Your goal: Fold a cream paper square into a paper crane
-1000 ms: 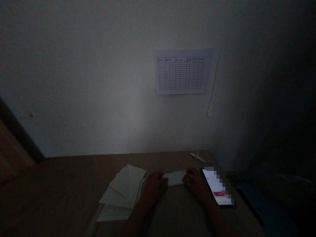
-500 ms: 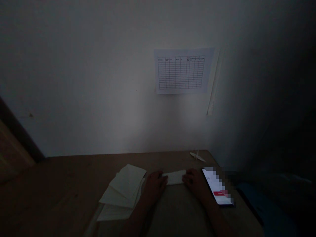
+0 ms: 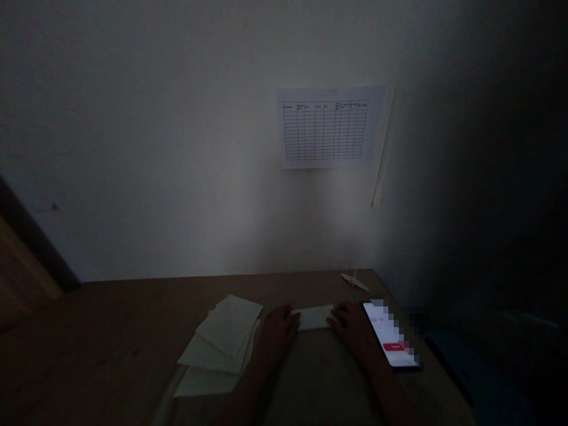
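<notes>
A white sheet of paper (image 3: 314,318), folded into a narrow rectangle, lies on the wooden table (image 3: 146,319) between my hands. My left hand (image 3: 278,330) has its curled fingers on the paper's left end. At the right end, my right hand (image 3: 348,322) grips the paper with thumb and fingers. Dim light hides the exact finger contact. Just left of my left forearm is a loose stack of white paper sheets (image 3: 226,337). Beyond my right hand, near the far edge, stands a small folded paper crane (image 3: 355,280).
A phone (image 3: 390,337) with a lit screen lies right of my right hand, partly pixelated. A printed table sheet (image 3: 328,127) hangs on the pale wall (image 3: 155,148) behind. Something blue (image 3: 479,373) is beyond the table's right edge. A wooden frame (image 3: 22,266) stands at far left.
Both hands keep nearly the same place on the folded paper, with only slight finger shifts. The paper's front edge looks a little flatter and straighter.
</notes>
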`<action>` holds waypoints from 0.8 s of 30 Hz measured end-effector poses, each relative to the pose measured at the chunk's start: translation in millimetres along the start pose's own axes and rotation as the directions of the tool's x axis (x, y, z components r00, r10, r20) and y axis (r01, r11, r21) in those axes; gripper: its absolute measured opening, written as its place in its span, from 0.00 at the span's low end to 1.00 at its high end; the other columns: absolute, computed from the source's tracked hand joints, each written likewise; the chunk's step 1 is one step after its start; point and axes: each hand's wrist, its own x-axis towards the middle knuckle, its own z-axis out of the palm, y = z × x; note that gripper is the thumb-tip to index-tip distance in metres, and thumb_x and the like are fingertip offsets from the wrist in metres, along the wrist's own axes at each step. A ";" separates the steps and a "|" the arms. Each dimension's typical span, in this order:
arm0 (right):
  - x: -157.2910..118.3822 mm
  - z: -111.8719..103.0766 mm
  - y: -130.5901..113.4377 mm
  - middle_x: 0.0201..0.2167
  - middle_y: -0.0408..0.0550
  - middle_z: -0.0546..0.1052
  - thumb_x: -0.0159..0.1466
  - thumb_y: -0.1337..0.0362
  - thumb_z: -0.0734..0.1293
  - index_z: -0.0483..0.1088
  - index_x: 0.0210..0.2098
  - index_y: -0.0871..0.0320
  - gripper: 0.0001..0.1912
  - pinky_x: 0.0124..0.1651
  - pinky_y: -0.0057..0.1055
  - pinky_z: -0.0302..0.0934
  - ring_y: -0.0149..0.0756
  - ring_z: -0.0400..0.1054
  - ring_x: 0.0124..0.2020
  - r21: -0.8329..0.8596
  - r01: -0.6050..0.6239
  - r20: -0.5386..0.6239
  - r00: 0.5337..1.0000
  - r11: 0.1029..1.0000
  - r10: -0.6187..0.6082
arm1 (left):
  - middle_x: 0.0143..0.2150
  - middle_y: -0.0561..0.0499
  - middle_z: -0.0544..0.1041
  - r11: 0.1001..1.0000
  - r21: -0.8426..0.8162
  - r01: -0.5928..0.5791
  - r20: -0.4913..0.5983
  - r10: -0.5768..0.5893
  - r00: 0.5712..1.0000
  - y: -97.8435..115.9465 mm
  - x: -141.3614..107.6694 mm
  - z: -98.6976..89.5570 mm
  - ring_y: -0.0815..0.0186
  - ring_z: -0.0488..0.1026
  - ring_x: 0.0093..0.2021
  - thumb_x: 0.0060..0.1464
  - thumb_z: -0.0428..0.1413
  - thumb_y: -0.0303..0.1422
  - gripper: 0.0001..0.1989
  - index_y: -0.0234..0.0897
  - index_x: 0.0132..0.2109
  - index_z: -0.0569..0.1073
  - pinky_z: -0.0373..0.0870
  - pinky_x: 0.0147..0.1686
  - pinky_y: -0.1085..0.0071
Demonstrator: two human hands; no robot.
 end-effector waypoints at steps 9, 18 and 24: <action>0.3 3.1 1.1 0.51 0.54 0.78 0.65 0.52 0.67 0.81 0.46 0.52 0.17 0.59 0.43 0.62 0.49 0.70 0.54 -0.037 -0.013 -0.003 1.000 0.999 0.013 | 0.61 0.43 0.76 0.999 0.033 0.018 0.021 -0.019 1.000 2.6 2.8 0.5 0.52 0.71 0.60 0.69 0.49 0.37 0.17 0.45 0.56 0.79 0.65 0.63 0.51; 0.1 3.9 2.8 0.50 0.53 0.78 0.64 0.52 0.68 0.81 0.46 0.51 0.16 0.58 0.44 0.62 0.50 0.70 0.54 -0.047 0.004 -0.010 1.000 0.999 -0.005 | 0.62 0.45 0.75 0.997 0.078 0.004 0.014 -0.005 1.000 -2.8 3.3 8.4 0.53 0.71 0.61 0.68 0.50 0.37 0.17 0.46 0.58 0.78 0.65 0.63 0.52; -0.5 4.6 4.2 0.51 0.54 0.78 0.65 0.53 0.68 0.81 0.47 0.51 0.16 0.58 0.44 0.62 0.50 0.69 0.54 -0.072 0.009 -0.022 1.000 0.997 -0.011 | 0.61 0.43 0.75 0.996 0.086 -0.014 0.023 0.012 1.000 -1.6 1.6 7.1 0.53 0.71 0.60 0.68 0.51 0.35 0.17 0.46 0.58 0.78 0.66 0.61 0.53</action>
